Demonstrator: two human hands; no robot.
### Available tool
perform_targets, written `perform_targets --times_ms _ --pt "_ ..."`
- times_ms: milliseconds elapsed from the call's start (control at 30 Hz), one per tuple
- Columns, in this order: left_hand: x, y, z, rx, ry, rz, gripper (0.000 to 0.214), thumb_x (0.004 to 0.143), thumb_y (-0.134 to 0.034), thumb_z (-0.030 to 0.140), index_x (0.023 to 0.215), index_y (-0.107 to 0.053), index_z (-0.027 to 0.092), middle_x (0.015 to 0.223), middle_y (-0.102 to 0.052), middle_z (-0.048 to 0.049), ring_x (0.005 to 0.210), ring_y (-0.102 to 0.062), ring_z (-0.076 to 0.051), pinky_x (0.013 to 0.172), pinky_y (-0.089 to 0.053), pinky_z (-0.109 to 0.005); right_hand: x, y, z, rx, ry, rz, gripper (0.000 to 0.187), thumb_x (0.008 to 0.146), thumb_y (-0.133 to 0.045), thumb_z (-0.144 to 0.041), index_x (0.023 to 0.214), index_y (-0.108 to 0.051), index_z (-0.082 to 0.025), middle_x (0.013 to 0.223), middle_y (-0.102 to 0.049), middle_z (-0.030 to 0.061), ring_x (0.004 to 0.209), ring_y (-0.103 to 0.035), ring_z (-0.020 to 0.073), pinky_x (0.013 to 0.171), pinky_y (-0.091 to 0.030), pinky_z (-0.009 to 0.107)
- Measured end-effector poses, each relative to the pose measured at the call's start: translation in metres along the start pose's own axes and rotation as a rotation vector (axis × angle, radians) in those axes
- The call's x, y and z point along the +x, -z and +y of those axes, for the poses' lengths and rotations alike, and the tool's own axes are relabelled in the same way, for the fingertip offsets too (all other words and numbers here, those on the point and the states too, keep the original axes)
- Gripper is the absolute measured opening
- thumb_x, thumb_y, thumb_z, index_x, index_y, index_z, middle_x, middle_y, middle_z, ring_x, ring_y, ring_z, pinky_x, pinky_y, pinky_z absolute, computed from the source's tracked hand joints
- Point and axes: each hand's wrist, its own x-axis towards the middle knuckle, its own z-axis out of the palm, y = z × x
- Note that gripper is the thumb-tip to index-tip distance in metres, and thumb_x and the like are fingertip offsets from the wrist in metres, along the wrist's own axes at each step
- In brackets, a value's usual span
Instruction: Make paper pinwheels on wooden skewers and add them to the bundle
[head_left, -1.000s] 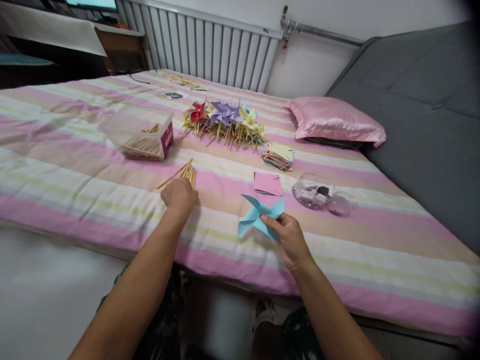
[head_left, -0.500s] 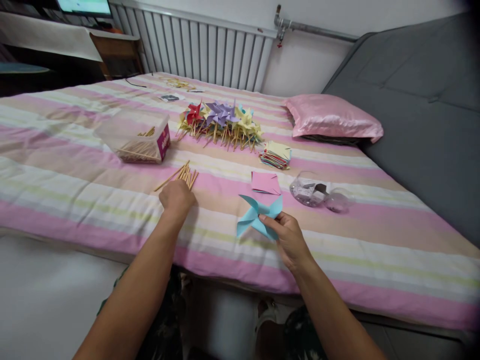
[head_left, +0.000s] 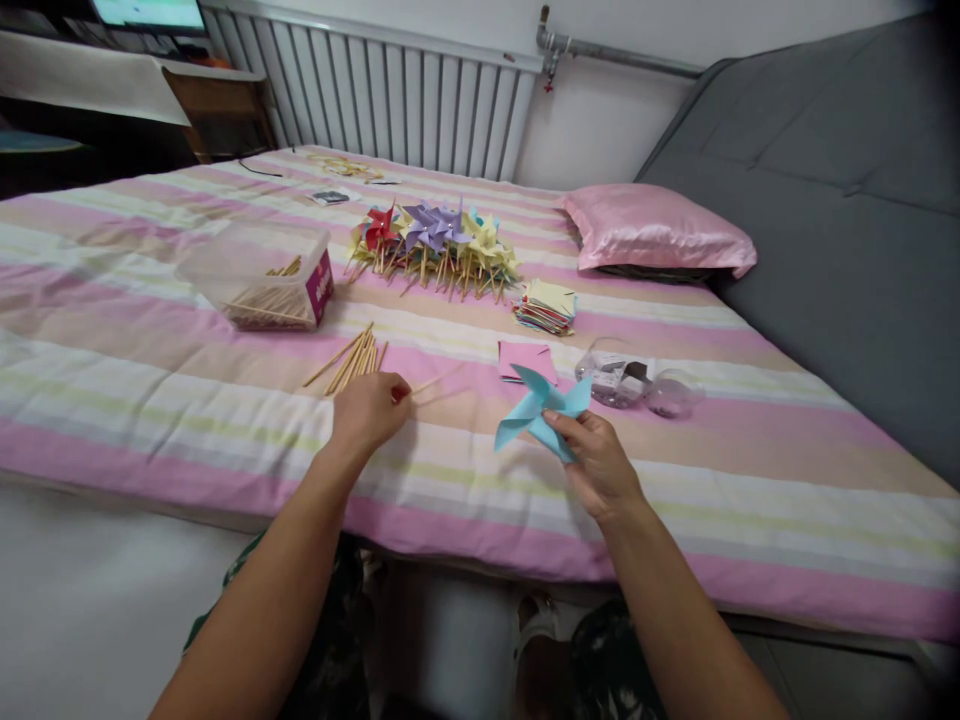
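Note:
My left hand is closed on one thin wooden stick that points right, just clear of the loose bundle of wooden sticks on the striped bed cover. My right hand pinches a folded light-blue paper pinwheel and holds it a little above the bed. A pink folded paper lies just behind the pinwheel.
A clear plastic box of sticks sits at the left. A pile of finished pinwheels lies further back, a stack of coloured papers beside it. A clear plastic jar lies on its side at the right. A pink pillow rests by the grey headboard.
My left hand has drawn one stick out of the bundle and moved right with it. My right hand has lifted the blue pinwheel slightly up and right.

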Motion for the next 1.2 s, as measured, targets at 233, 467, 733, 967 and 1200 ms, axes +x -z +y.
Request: perform_targets --times_ms 233,467,733,967,1200 --pt "-0.012 -0.011 0.016 0.009 -0.385 -0.162 0.019 0.073 -0.055 0.030 0.080 -0.071 0.020 0.080 -0.070 -0.0053 0.077 -0.062 -0.022 0.063 -0.040 -0.029 0.009 0.016 -0.018 0.155 -0.007 0.098 0.023 0.049 -0.081 -0.023 0.060 -0.061 -0.019 0.057 -0.059 -0.0062 0.052 -0.052 0.0075 0.052 -0.043 0.022" --pt "-0.016 -0.026 0.037 -0.045 -0.447 -0.136 0.023 0.078 -0.055 0.034 0.089 -0.071 0.020 0.089 -0.069 -0.0071 0.089 -0.060 -0.023 0.066 -0.041 -0.028 0.009 0.015 -0.016 0.110 0.010 0.005 0.023 0.052 -0.080 -0.025 0.056 -0.058 -0.020 0.059 -0.060 -0.0050 0.055 -0.054 0.0093 0.056 -0.045 0.023" --pt "-0.016 -0.037 0.042 -0.138 -0.375 -0.135 0.020 0.080 -0.052 0.026 0.082 -0.070 0.019 0.085 -0.068 -0.0067 0.078 -0.061 -0.021 0.062 -0.040 -0.027 0.001 0.005 -0.009 -0.012 0.055 -0.114 0.018 0.057 -0.078 -0.029 0.070 -0.068 -0.022 0.067 -0.065 -0.0027 0.062 -0.057 0.0112 0.063 -0.048 0.025" --pt "-0.013 -0.023 0.037 -0.725 -0.300 -0.238 0.023 0.078 -0.055 0.035 0.078 -0.066 0.014 0.075 -0.066 -0.0058 0.066 -0.057 -0.016 0.059 -0.042 -0.025 -0.012 0.002 -0.005 -0.372 0.282 -0.286 0.013 0.067 -0.073 -0.032 0.071 -0.069 -0.020 0.066 -0.064 0.0000 0.061 -0.056 0.0139 0.057 -0.046 0.027" --pt "-0.022 -0.006 0.039 -1.079 -0.229 -0.439 0.029 0.074 -0.061 0.043 0.079 -0.064 0.014 0.067 -0.058 -0.0020 0.058 -0.049 -0.011 0.052 -0.037 -0.021 -0.019 -0.005 -0.008 -0.565 0.479 -0.444 0.013 0.074 -0.067 -0.033 0.074 -0.070 -0.020 0.075 -0.066 0.0039 0.074 -0.060 0.0188 0.068 -0.048 0.031"
